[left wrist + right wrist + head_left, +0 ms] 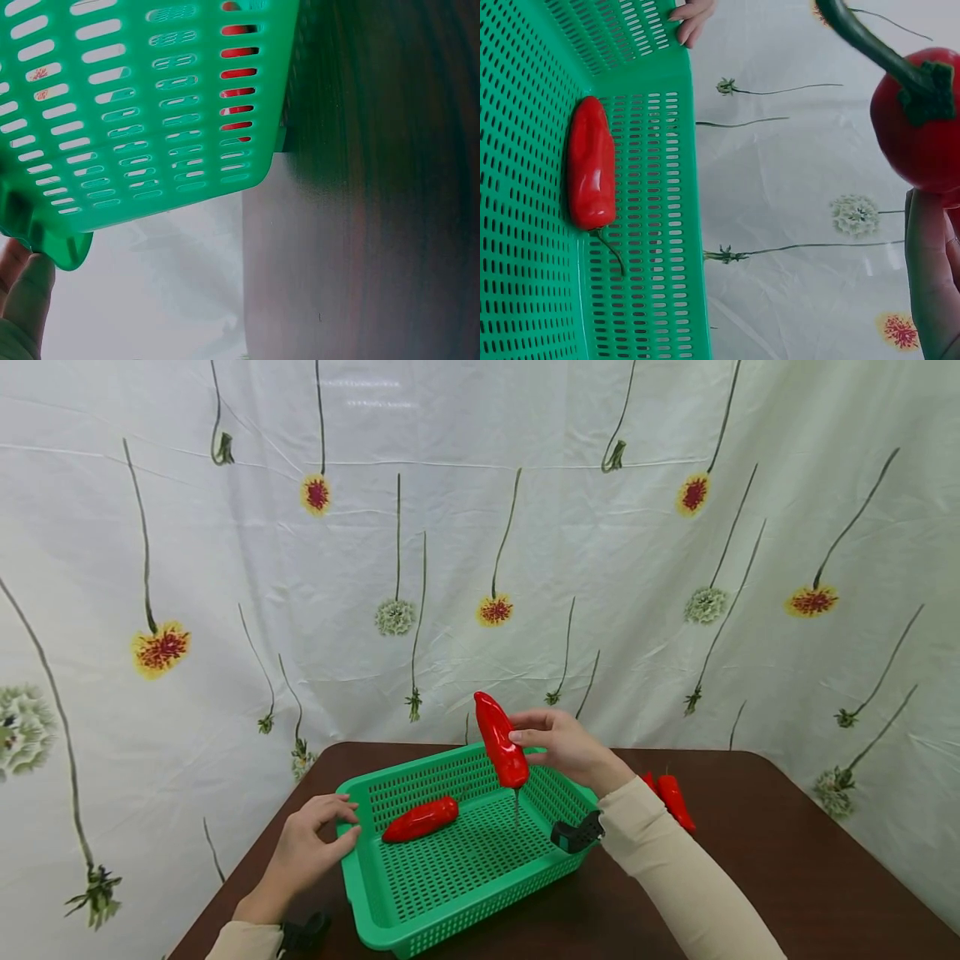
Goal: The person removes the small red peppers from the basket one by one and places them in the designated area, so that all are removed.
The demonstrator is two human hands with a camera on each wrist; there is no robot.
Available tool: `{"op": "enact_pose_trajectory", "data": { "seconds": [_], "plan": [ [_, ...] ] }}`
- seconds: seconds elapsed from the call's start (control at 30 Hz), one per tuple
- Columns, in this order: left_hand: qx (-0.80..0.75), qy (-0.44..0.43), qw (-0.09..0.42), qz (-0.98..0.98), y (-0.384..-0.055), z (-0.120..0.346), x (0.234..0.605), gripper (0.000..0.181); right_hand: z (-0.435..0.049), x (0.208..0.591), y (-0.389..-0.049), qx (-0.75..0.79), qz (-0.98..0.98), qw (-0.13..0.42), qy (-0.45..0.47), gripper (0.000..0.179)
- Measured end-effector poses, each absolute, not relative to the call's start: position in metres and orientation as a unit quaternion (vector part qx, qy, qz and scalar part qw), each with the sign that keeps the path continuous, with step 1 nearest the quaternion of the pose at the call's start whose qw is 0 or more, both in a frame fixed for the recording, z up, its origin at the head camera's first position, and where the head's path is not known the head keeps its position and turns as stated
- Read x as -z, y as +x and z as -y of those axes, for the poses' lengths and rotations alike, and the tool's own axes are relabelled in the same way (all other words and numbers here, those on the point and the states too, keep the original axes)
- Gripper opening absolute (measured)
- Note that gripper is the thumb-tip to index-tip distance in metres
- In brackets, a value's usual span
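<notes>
The right hand [558, 743] is closed about the middle of a red pepper [501, 739], thumb against its side, holding it tip up above the interior of the green basket [480, 902]. The mid-body grip presumably keeps the weight balanced, and it leaves the stem [517, 806] hanging free below, clear of the fingers. The left hand [300, 843] is partly closed, its fingers bent loosely over the basket's left rim; this appears to be a light steadying hold, though how firmly it presses cannot be told. Inside, a second red pepper [422, 820] lies on its side on the slotted floor near the wall, where the raised sides would stop it rolling away. On the dark table [765, 860], right of the basket, further red peppers [677, 802] lie partly hidden behind the right sleeve [667, 860], so their count is not established; the spot appears convenient to that side. Behind the table hangs a white cloth [585, 543] printed with flowers, heads downward
</notes>
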State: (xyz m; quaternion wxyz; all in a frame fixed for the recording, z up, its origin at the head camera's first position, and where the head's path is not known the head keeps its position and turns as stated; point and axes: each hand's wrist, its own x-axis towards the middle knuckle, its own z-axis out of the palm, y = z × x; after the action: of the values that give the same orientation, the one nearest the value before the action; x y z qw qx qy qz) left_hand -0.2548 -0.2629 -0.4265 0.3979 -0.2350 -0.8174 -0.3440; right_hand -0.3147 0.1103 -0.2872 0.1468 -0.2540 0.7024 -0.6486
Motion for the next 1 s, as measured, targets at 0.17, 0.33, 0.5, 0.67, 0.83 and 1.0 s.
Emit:
{"op": "enact_pose_trajectory", "data": {
  "seconds": [0.17, 0.33, 0.5, 0.67, 0.83, 1.0],
  "plan": [
    [0.344, -0.232, 0.397, 0.819, -0.254, 0.262, 0.426, 0.025, -0.116, 0.288, -0.313, 0.664, -0.686, 0.14, -0.263, 0.037],
    [0.344, -0.232, 0.402, 0.816, -0.255, 0.263, 0.426, 0.027, -0.12, 0.292, -0.312, 0.673, -0.677, 0.141, -0.261, 0.034],
    [0.345, -0.235, 0.402, 0.815, -0.255, 0.263, 0.426, 0.026, -0.128, 0.294, -0.308, 0.688, -0.662, 0.144, -0.259, 0.031],
    [0.35, -0.236, 0.401, 0.813, -0.254, 0.262, 0.425, 0.028, -0.137, 0.292, -0.302, 0.696, -0.657, 0.14, -0.254, 0.037],
    [0.353, -0.235, 0.398, 0.813, -0.254, 0.262, 0.425, 0.033, -0.149, 0.295, -0.299, 0.71, -0.643, 0.133, -0.254, 0.033],
    [0.353, -0.236, 0.397, 0.814, -0.254, 0.262, 0.426, 0.031, -0.157, 0.302, -0.298, 0.72, -0.632, 0.129, -0.255, 0.022]
  ]
}}
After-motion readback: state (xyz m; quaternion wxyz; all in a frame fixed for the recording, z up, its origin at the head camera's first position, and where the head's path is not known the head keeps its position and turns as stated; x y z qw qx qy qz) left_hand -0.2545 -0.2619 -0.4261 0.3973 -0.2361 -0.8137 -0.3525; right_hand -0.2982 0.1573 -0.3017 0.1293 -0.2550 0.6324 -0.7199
